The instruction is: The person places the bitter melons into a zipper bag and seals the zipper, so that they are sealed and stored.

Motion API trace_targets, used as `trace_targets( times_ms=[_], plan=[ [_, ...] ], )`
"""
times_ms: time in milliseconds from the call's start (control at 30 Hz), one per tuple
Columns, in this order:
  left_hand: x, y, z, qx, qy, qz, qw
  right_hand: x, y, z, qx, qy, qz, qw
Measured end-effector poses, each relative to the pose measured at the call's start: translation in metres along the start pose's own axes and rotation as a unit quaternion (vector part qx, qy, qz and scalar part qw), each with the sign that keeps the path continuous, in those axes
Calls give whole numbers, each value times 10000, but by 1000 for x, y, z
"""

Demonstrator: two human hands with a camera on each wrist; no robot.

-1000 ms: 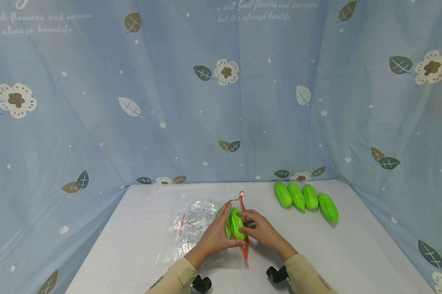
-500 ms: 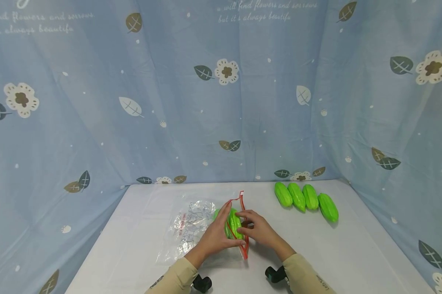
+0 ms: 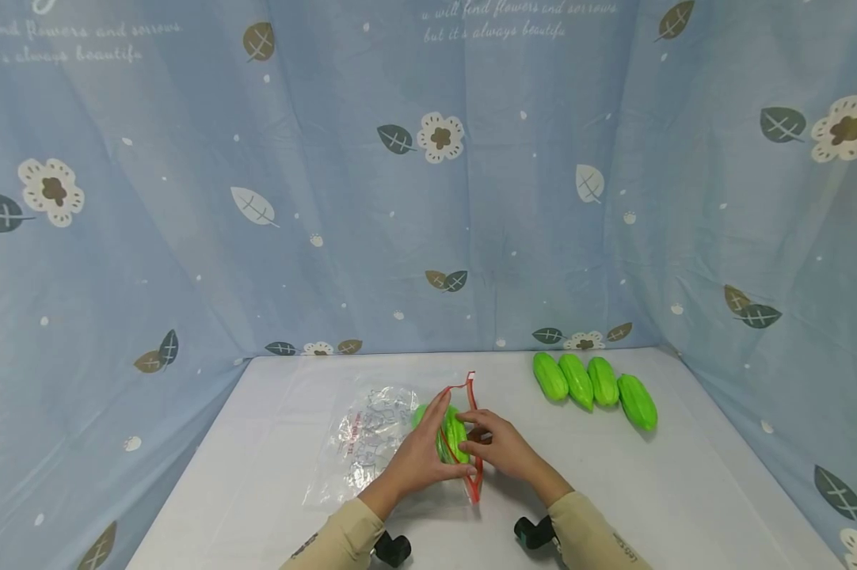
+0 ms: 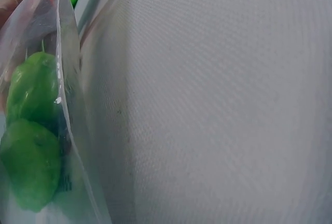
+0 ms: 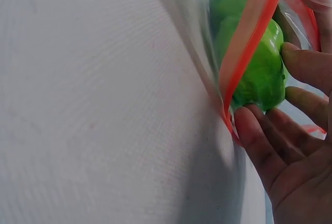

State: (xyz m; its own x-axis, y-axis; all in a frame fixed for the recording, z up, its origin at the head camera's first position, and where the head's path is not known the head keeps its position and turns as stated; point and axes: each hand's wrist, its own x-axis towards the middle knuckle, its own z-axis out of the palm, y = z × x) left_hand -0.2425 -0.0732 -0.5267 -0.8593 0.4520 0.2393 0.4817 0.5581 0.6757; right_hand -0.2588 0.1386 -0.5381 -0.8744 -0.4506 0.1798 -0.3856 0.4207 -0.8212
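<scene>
A clear zip bag (image 3: 367,443) with a red-edged mouth lies on the table. My left hand (image 3: 416,461) is at the mouth, thumb and fingers spread straight, keeping it wide. In the mouth is a ribbed green gourd (image 3: 455,435); my right hand (image 3: 501,445) grips its near end with thumb and fingertips. The right wrist view shows those fingertips around the end of the gourd (image 5: 264,73), inside the red strip (image 5: 249,42). Another green gourd (image 4: 31,167) lies deeper in the bag, seen through the plastic in the left wrist view.
Several more green gourds (image 3: 578,381) lie in a row at the back right of the white table (image 3: 614,491). A blue patterned curtain (image 3: 343,198) hangs behind and along both sides. Dark wrist-worn devices (image 3: 393,549) sit beneath both forearms.
The gripped gourd has shifted slightly left, deeper into the bag, with my right fingers following it. My left hand has stayed in place, and the loose gourds have not moved.
</scene>
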Motion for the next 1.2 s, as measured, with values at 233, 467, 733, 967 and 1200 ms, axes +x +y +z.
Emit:
trace_targets(
  times_ms=[233, 467, 733, 967, 1200],
  plan=[
    [0, 1, -2, -53, -77, -28, 10000, -1, 1, -1, -40, -2, 74, 10000],
    [0, 0, -2, -159, -138, -100, 9997, -3, 1, 0, -171, 50, 81, 9998],
    [0, 0, -3, -140, -127, -125, 9997, -7, 2, -2, -41, 142, 145, 9998],
    [1, 0, -3, -111, -143, -224, 9996, -12, 8, -7, 88, 298, 35, 9995],
    [1, 2, -4, -116, -150, -240, 9995, -17, 13, -14, -135, 451, -28, 9989]
  ],
)
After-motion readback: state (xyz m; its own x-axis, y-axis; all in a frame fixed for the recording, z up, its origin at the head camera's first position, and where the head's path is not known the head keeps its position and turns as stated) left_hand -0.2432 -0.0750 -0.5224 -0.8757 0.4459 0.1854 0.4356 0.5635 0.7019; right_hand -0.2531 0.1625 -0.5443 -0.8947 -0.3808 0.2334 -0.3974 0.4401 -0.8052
